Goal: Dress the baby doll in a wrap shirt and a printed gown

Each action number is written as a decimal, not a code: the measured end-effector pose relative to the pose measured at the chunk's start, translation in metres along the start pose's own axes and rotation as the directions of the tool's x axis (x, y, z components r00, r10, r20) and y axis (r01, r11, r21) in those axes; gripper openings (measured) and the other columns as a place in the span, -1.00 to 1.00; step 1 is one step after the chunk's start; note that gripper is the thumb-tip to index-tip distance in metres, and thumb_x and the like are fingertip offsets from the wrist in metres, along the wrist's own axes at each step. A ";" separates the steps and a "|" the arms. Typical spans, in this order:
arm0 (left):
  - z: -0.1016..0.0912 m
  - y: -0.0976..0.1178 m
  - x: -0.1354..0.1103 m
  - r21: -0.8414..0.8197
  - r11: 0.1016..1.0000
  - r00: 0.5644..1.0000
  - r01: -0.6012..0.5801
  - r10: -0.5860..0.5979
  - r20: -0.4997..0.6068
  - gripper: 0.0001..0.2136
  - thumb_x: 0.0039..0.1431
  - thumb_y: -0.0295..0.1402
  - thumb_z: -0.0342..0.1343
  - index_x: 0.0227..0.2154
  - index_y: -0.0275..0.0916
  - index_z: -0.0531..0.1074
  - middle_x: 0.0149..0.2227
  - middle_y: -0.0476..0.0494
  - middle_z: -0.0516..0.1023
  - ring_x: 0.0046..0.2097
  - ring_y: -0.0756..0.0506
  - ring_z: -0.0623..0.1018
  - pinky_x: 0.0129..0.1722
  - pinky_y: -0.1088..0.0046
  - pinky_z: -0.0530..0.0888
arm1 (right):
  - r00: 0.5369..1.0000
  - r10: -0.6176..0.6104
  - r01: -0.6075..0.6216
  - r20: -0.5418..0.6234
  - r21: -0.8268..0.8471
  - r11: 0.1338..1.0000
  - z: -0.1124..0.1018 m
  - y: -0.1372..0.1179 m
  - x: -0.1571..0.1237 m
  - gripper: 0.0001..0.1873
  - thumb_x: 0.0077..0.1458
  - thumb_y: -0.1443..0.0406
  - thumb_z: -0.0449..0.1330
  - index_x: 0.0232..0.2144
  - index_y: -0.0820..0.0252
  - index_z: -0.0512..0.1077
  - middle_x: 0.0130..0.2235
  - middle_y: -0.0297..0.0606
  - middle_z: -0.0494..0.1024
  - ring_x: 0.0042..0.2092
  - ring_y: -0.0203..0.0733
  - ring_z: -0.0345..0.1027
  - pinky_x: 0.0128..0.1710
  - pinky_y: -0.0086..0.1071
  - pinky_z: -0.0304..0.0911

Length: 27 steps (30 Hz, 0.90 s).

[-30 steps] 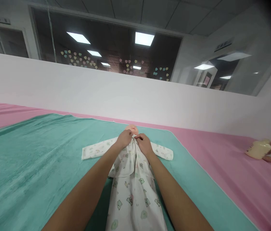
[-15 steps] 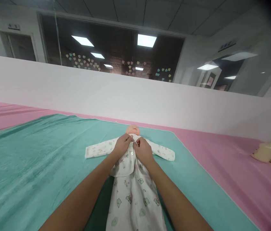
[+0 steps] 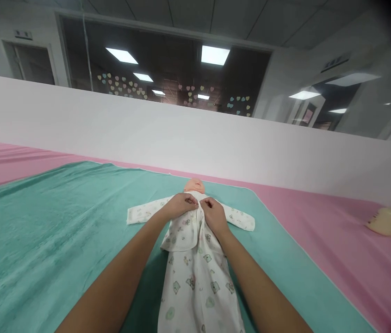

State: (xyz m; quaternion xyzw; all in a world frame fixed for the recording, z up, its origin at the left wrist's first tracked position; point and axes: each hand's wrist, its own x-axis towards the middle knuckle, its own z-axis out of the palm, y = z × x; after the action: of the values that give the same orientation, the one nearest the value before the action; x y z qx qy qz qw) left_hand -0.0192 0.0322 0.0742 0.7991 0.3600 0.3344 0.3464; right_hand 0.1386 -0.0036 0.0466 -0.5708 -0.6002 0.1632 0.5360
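Observation:
A doll (image 3: 195,185) lies on its back with its head away from me, dressed in a white printed jacket (image 3: 182,237) and matching trousers (image 3: 200,291). Its sleeves stretch out to both sides. At the upper chest, my left hand (image 3: 183,204) has its fingers closed on the front edge of the jacket. Close beside it, my right hand (image 3: 214,213) pinches the other front edge just below the collar. The fingertips almost meet, and they hide the fastening between them. Lower down, the left front panel hangs loose over the trousers.
A teal blanket (image 3: 87,231) lies under the doll, over a pink sheet (image 3: 327,222). Behind stands a low white wall (image 3: 146,129) with glass above. At the right edge is a pale yellow bulky item (image 3: 386,220) beside a peach-coloured part, cut off by the frame.
My left hand has shifted right and turned across the jacket's front opening, covering more of it. The right hand stays at the other edge. The view has tilted slightly.

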 end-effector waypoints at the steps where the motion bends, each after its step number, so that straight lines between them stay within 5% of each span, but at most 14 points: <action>1: 0.001 0.000 0.001 0.008 1.000 1.000 0.009 -0.008 -0.014 -0.77 -0.06 -0.20 0.09 -0.38 -0.22 0.48 -0.38 -0.06 0.51 -0.31 -0.08 0.47 -0.39 0.49 0.33 | 1.000 0.011 -0.011 -0.011 -0.020 1.000 0.000 0.000 0.000 -0.75 -0.04 0.11 0.06 -0.48 0.14 0.40 -0.43 -0.33 0.48 -0.36 -0.20 0.29 -0.33 -0.36 0.14; 8: 0.006 0.001 0.004 0.111 0.993 0.992 0.051 -0.038 -0.118 -0.77 -0.09 -0.17 0.09 -0.53 -0.26 0.45 -0.33 -0.08 0.50 -0.34 -0.07 0.45 -0.42 0.49 0.31 | 0.997 0.047 -0.047 0.066 0.010 0.999 -0.008 0.001 0.003 -0.79 -0.11 0.16 0.12 -0.46 0.15 0.44 -0.41 -0.32 0.49 -0.36 -0.19 0.31 -0.32 -0.35 0.16; 19: 0.012 0.008 -0.001 -0.126 0.992 0.993 -0.003 -0.012 -0.120 -0.77 0.02 -0.20 -0.01 -0.50 -0.25 0.41 -0.58 0.02 0.34 -0.51 0.02 0.30 -0.48 0.52 0.25 | 0.988 0.114 -0.147 0.108 0.370 0.918 -0.005 0.011 0.003 -0.68 -0.14 0.07 0.19 -0.41 0.18 0.48 -0.38 -0.28 0.52 -0.32 -0.18 0.34 -0.28 -0.35 0.22; 27: 0.013 0.009 0.000 -0.132 0.991 0.994 0.010 -0.024 -0.105 -0.82 0.02 -0.28 -0.03 -0.49 -0.26 0.40 -0.53 0.00 0.39 -0.45 0.00 0.37 -0.41 0.51 0.32 | 0.985 0.137 -0.168 0.106 0.396 0.903 -0.006 0.013 0.004 -0.65 -0.17 0.06 0.22 -0.38 0.18 0.51 -0.34 -0.26 0.55 -0.28 -0.16 0.36 -0.25 -0.33 0.24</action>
State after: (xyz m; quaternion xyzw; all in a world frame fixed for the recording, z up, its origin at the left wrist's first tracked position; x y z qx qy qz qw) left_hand -0.0062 0.0233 0.0746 0.7526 0.3618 0.3965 0.3815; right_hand 0.1507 0.0008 0.0400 -0.4865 -0.5270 0.3465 0.6046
